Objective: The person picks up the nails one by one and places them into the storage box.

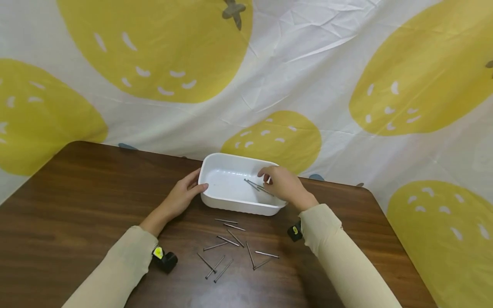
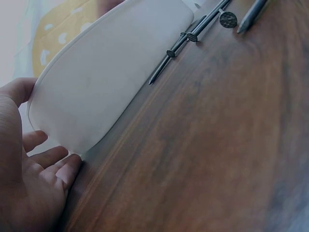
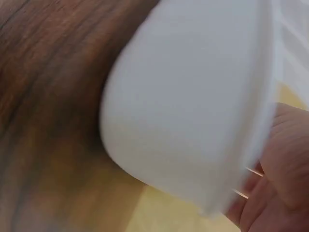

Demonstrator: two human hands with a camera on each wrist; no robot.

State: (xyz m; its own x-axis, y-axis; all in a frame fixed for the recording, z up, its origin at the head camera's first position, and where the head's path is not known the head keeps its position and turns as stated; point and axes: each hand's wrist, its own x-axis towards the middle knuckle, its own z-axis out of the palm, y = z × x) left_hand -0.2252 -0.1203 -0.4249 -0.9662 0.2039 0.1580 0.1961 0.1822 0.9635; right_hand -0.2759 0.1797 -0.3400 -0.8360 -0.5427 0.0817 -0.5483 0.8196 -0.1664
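Note:
A white rectangular plastic tub [image 1: 221, 175] stands near the table's back edge. My left hand [image 1: 179, 196] grips its left end, thumb over the rim and fingers round the outer wall; the left wrist view shows this hand [image 2: 36, 169] against the pale tub side [image 2: 106, 72]. Over the tub's right end, my right hand [image 1: 285, 184] reaches inside with bent fingers. A few steel nails [image 1: 252, 185] are by its fingertips; whether they are held or lie loose is unclear. The right wrist view is blurred, with the tub wall [image 3: 183, 96] hiding part of the hand [image 3: 277, 179].
Several loose nails [image 1: 228, 241] lie scattered on the brown wooden table [image 1: 96, 205] in front of the tub. A white cloth with yellow fruit prints [image 1: 289, 55] hangs behind the table's back edge. A dark wrist camera [image 1: 165, 261] sits at the left cuff.

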